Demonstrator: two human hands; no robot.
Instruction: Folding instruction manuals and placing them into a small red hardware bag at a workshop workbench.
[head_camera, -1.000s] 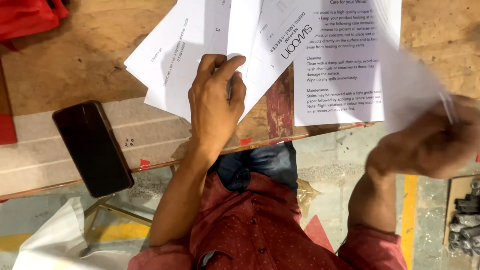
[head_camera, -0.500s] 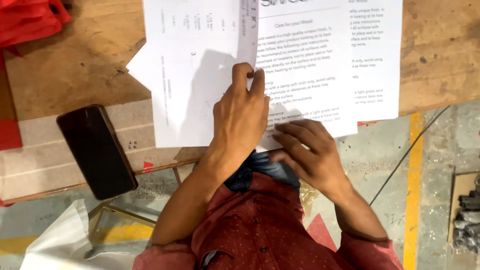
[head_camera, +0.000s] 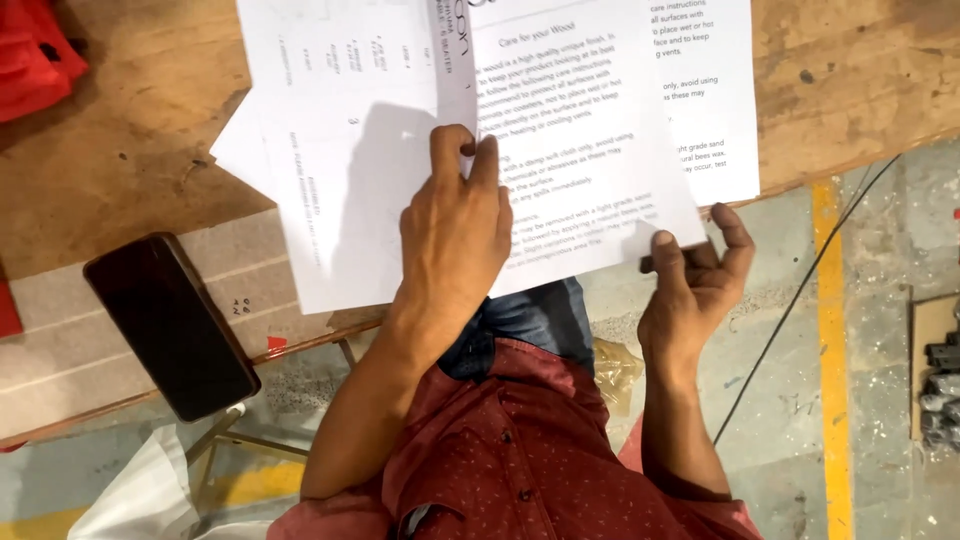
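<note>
Several white printed paper sheets lie overlapping on a wooden table (head_camera: 120, 170). My left hand (head_camera: 455, 230) lies flat on them, its fingertips pressing where the top sheet (head_camera: 580, 130) meets the left sheet (head_camera: 340, 150). At the table's front edge, my right hand (head_camera: 695, 280) pinches the top sheet's lower right corner, thumb on top and fingers beneath. Another printed sheet (head_camera: 715, 100) sticks out from under the top sheet on the right.
A black phone (head_camera: 170, 325) lies on a pale board (head_camera: 60, 340) at the left front edge. Red cloth (head_camera: 35, 55) sits at the far left. On the floor are a black cable (head_camera: 800, 290), a yellow line (head_camera: 830, 350), a white plastic bag (head_camera: 150, 495) and metal parts (head_camera: 940, 390).
My right hand swung in from the right, passed beside my left hand, and now grips the top sheet's corner. The sheets have shifted and squared up. My left hand stays pressed on them.
</note>
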